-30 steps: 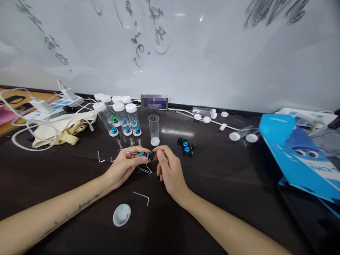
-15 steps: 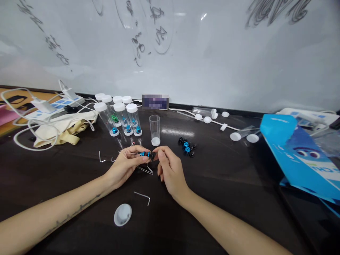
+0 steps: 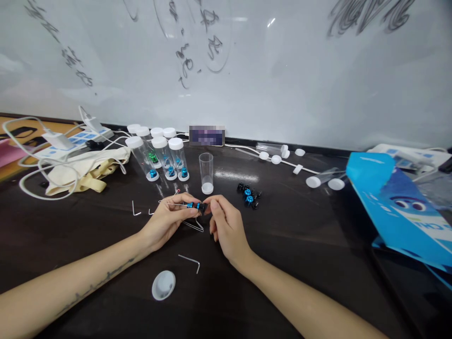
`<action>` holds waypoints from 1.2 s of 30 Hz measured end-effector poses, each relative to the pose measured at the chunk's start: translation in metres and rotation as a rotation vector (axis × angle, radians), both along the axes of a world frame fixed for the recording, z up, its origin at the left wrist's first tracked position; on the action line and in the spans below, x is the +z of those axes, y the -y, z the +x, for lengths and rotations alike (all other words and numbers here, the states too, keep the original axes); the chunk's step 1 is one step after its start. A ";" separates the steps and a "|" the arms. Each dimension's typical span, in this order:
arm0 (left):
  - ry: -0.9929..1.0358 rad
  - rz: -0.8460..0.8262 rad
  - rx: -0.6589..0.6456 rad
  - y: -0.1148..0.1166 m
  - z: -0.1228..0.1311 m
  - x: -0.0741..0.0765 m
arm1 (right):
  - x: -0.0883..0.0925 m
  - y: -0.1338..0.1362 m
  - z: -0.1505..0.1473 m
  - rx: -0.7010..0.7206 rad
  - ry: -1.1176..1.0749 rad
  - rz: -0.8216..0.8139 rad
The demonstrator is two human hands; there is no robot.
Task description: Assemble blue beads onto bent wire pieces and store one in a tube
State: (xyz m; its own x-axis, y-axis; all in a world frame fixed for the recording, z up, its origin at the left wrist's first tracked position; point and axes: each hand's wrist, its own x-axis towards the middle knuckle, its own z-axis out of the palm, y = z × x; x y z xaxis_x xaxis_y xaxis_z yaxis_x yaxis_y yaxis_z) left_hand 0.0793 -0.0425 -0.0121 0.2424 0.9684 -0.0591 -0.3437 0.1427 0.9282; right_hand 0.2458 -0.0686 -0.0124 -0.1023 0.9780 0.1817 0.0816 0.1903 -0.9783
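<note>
My left hand (image 3: 165, 215) pinches a small blue-and-black cylindrical part (image 3: 198, 206) between thumb and fingers. A thin pale wire (image 3: 192, 226) loops out from around it, with a small red tip above the fingers. At the part's black right end, my right hand (image 3: 228, 226) has its thumb and forefinger closed; the fingertips partly hide what they grip. Just beyond the hands stands an uncapped clear tube (image 3: 206, 172) with a white base. Nearer me lie an L-shaped hex key (image 3: 190, 260) and a shallow white cap (image 3: 164, 285) with small dark bits in it.
Several white-capped tubes (image 3: 162, 157) with blue or green parts stand at back left. Loose blue and black parts (image 3: 249, 195) lie right of the uncapped tube. More hex keys (image 3: 134, 208), a cloth bag (image 3: 88, 172), cables and a blue bag (image 3: 399, 207) flank the workspace.
The black end of the part shows a little more between the fingertips. Both hands otherwise keep nearly the same place and grip.
</note>
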 end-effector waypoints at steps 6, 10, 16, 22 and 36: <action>0.004 -0.010 0.009 0.000 0.000 0.002 | 0.001 0.000 0.000 -0.004 0.007 -0.002; 0.001 -0.009 0.005 0.000 0.000 0.001 | 0.001 0.001 0.000 0.007 0.002 -0.007; 0.005 -0.007 0.001 0.000 0.000 0.000 | 0.002 0.001 0.000 -0.006 -0.005 -0.003; 0.000 -0.003 0.000 0.000 0.000 0.001 | 0.002 0.000 0.001 -0.013 0.018 -0.013; -0.004 -0.003 0.004 0.000 0.000 0.000 | 0.002 0.001 0.001 0.003 0.025 -0.021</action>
State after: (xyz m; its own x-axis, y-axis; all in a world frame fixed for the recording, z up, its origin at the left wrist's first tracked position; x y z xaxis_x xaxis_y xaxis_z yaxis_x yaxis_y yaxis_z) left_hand 0.0791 -0.0422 -0.0118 0.2380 0.9692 -0.0633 -0.3402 0.1443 0.9292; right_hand 0.2464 -0.0692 -0.0102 -0.1100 0.9813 0.1580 0.1059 0.1697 -0.9798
